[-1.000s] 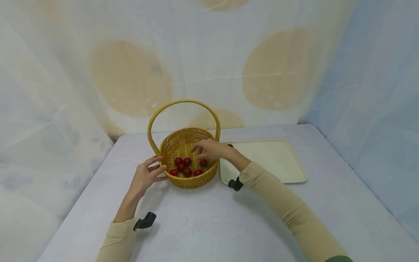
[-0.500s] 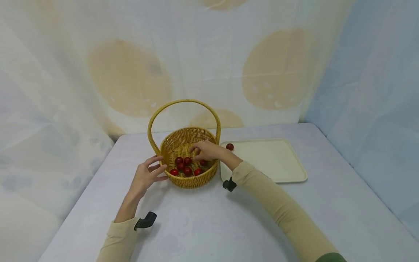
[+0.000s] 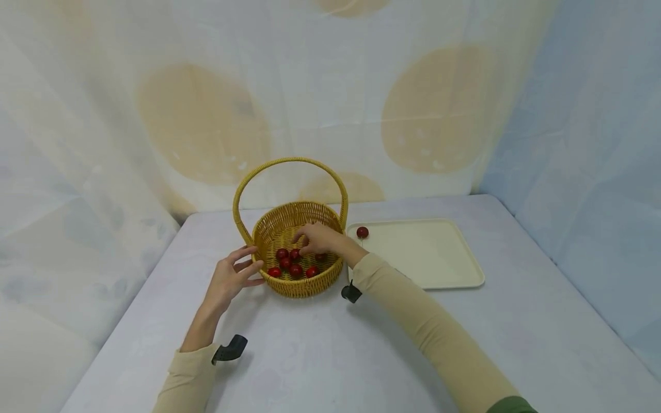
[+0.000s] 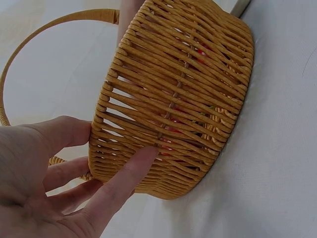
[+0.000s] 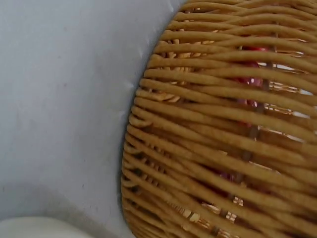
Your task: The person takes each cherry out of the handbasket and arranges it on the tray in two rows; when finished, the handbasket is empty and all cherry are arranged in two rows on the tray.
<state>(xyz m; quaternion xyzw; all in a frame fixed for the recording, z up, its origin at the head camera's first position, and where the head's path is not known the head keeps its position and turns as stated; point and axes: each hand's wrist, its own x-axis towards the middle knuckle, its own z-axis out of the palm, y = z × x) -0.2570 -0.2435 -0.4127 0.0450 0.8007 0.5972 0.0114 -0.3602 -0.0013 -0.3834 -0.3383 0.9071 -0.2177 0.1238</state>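
A yellow-brown wicker basket [image 3: 304, 291] with a tall hoop handle stands at the back of the table. Several small, round, glossy dark-red fruits [image 3: 295, 271] lie on its floor. My left hand [image 3: 230, 274] touches the basket's left side, fingers spread; in the left wrist view one finger [image 4: 133, 168] lies along the woven outer wall and another meets the rim. Inside the basket, my right hand [image 3: 320, 237] reaches down over the fruits, thumb and forefinger apart and close above one red fruit [image 3: 295, 254]. The right wrist view shows just the wicker wall [image 5: 223, 119], hiding that hand.
A cream rectangular tray [image 3: 423, 252] lies right of the basket, with one dark-red fruit [image 3: 362, 232] at its back left corner. My right forearm crosses its front left part. Patterned curtains [image 3: 325, 103] hang behind and beside the table.
My right hand has moved left inside the basket, toward the fruits at its middle, and its forearm has uncovered the fruit on the tray. My left hand and the basket stay put.
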